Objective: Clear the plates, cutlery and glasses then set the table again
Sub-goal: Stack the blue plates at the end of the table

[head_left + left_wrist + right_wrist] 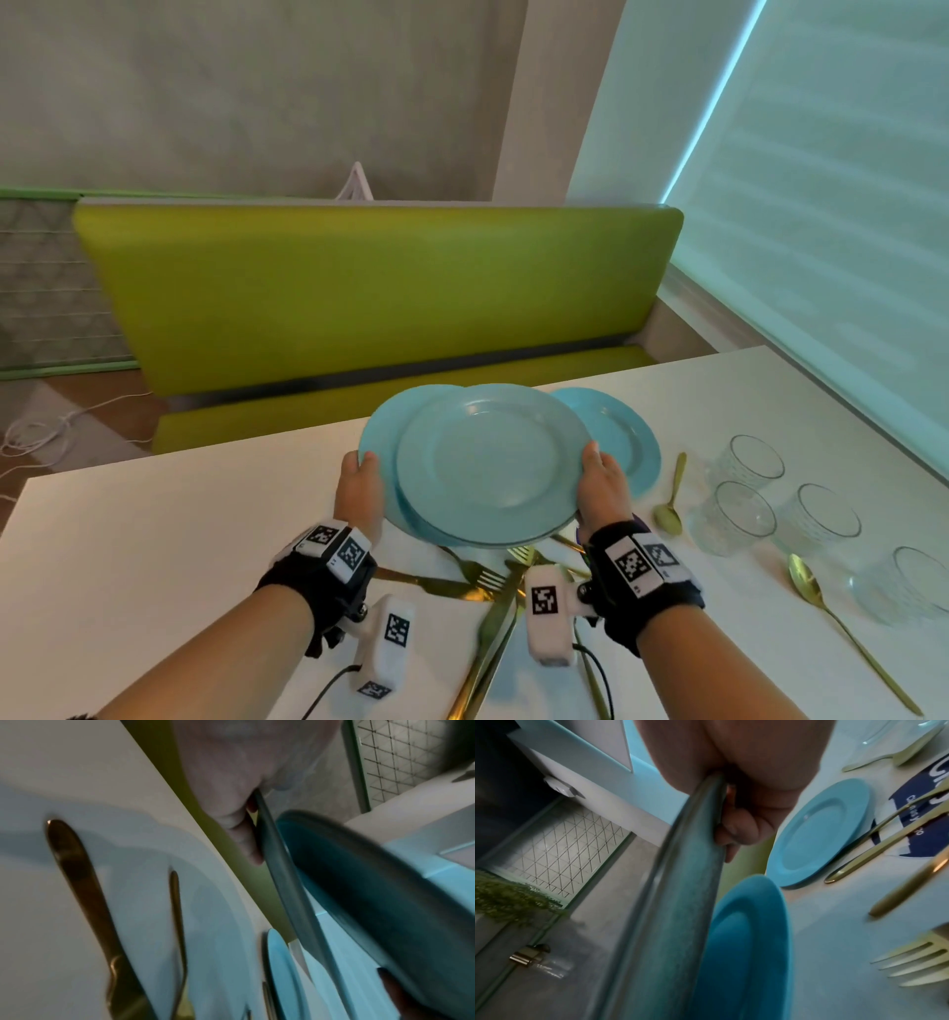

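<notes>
Two teal plates hang overlapped above the white table (154,539). My left hand (359,483) grips the left rim of the lower plate (380,437), thumb on top. The upper plate (488,462) is gripped at its right rim by my right hand (603,483). In the left wrist view my fingers (244,837) curl under a plate edge (282,882). The right wrist view shows my fingers (741,821) under the other plate's rim (675,902). A third teal plate (626,442) lies on the table behind my right hand.
Several clear glasses (739,514) stand at the right. Gold spoons (670,509) (842,627) lie beside them, and gold forks and knives (477,575) lie crossed under the held plates. A green bench (359,288) runs along the table's far side.
</notes>
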Demonstrator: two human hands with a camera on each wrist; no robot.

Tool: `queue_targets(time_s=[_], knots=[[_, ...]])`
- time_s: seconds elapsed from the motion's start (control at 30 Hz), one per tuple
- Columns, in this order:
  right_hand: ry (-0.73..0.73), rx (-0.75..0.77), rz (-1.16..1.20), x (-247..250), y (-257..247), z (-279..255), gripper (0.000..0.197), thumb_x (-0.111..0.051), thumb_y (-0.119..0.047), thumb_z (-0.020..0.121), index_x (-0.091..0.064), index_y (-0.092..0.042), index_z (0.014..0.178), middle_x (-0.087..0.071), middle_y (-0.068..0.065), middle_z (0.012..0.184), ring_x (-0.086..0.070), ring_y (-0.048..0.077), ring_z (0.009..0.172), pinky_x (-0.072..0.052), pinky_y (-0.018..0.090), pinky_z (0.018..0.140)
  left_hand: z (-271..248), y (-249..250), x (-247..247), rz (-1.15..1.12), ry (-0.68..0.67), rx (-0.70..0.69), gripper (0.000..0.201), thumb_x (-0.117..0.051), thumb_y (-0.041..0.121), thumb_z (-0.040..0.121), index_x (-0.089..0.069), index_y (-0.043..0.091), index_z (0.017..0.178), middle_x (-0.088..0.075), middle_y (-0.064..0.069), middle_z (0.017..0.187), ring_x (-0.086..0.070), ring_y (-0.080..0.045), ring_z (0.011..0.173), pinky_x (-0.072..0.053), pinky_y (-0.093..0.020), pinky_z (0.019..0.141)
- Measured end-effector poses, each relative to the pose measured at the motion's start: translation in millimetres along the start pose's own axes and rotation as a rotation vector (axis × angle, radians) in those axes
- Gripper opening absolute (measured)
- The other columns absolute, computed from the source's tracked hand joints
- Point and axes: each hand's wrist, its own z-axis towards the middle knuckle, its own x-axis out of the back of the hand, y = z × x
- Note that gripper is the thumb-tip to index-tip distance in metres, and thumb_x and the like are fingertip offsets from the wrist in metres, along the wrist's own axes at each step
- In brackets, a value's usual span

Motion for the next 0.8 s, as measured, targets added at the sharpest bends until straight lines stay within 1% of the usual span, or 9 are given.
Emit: queue_targets(time_s=[0.07,0.2,0.27,0.33,0.43,0.57,0.63,0.73,0.8], knots=[[-0.008,0.001,0.007,-3,-4,-3,0.032,-0.032,-0.034,0.101,-0.052,-0.018,0.08,-0.058,0.008,0.091,-0.056,0.028,0.093,-0.047,0.049,0.095,-4,5,-1,-0.046,-0.001,0.011,0.036,-0.03,0.021,0.098,-0.044,0.004,0.127,-0.052,-0.018,0.123,-0.05,-0.031,0.105,-0.041,-0.04,0.094],[0.028,0.07,-0.081,0,1,-5,0.03,-0.036,-0.036,0.099,-0.055,-0.016,0.086,-0.059,0.009,0.095,-0.055,0.024,0.088,-0.047,0.042,0.089,-16,15,-4,-0.172,-0.021,0.03,0.036,-0.028,0.02,0.099,-0.043,0.007,0.129,-0.05,-0.007,0.095,-0.048,-0.021,0.083,-0.038,-0.03,0.076],[0.07,0.101,-0.206,5,3,-7,0.029,-0.038,-0.038,0.098,-0.057,-0.016,0.102,-0.06,0.006,0.098,-0.055,0.025,0.093,-0.044,0.037,0.088,-17,11,-5,-0.157,-0.037,0.028,0.03,-0.031,0.02,0.098,-0.047,0.011,0.123,-0.053,-0.009,0.107,-0.052,-0.024,0.091,-0.042,-0.033,0.077],[0.062,0.093,-0.292,7,7,-7,0.035,-0.037,-0.038,0.098,-0.059,-0.014,0.11,-0.06,0.006,0.1,-0.055,0.026,0.097,-0.044,0.036,0.088,-17,8,-7,-0.15,-0.037,0.053,0.024,-0.041,0.026,0.091,-0.052,0.015,0.111,-0.053,-0.01,0.123,-0.055,-0.03,0.106,-0.048,-0.042,0.09],[0.02,0.076,-0.35,9,12,-4,0.037,-0.034,-0.036,0.099,-0.059,-0.011,0.112,-0.059,0.006,0.098,-0.055,0.026,0.097,-0.044,0.038,0.091,-17,-1,-12,-0.117,-0.09,0.049,0.04,-0.047,0.04,0.075,-0.058,0.014,0.104,-0.058,-0.015,0.116,-0.058,-0.034,0.102,-0.05,-0.046,0.092],[-0.058,0.078,-0.398,11,25,9,0.034,-0.039,-0.036,0.096,-0.06,-0.017,0.115,-0.064,0.006,0.1,-0.059,0.029,0.096,-0.048,0.042,0.088,-25,-3,-21,-0.308,-0.225,0.177,0.051,-0.023,0.055,0.097,-0.056,0.02,0.115,-0.066,-0.011,0.106,-0.061,-0.029,0.098,-0.049,-0.035,0.082],[-0.102,0.075,-0.404,13,29,17,0.036,-0.041,-0.039,0.095,-0.062,-0.019,0.116,-0.065,0.002,0.095,-0.06,0.025,0.088,-0.05,0.039,0.08,-22,-4,-25,-0.297,-0.252,0.149,0.05,-0.024,0.052,0.098,-0.051,0.02,0.125,-0.064,-0.012,0.117,-0.061,-0.031,0.105,-0.051,-0.036,0.079],[-0.169,0.036,-0.339,21,28,33,0.032,-0.042,-0.034,0.097,-0.062,-0.015,0.115,-0.056,-0.002,0.075,-0.051,0.016,0.063,-0.043,0.028,0.054,-15,-6,-27,-0.314,-0.205,0.146,0.044,-0.031,0.042,0.1,-0.041,0.02,0.136,-0.057,-0.013,0.126,-0.058,-0.033,0.107,-0.052,-0.038,0.077],[-0.133,-0.061,-0.261,29,23,50,0.032,-0.046,-0.028,0.097,-0.054,-0.015,0.125,-0.055,0.0,0.079,-0.053,0.018,0.065,-0.044,0.028,0.05,-9,-6,-28,-0.331,-0.19,0.139,0.043,-0.032,0.041,0.1,-0.039,0.021,0.137,-0.056,-0.013,0.127,-0.057,-0.031,0.105,-0.051,-0.037,0.077]])
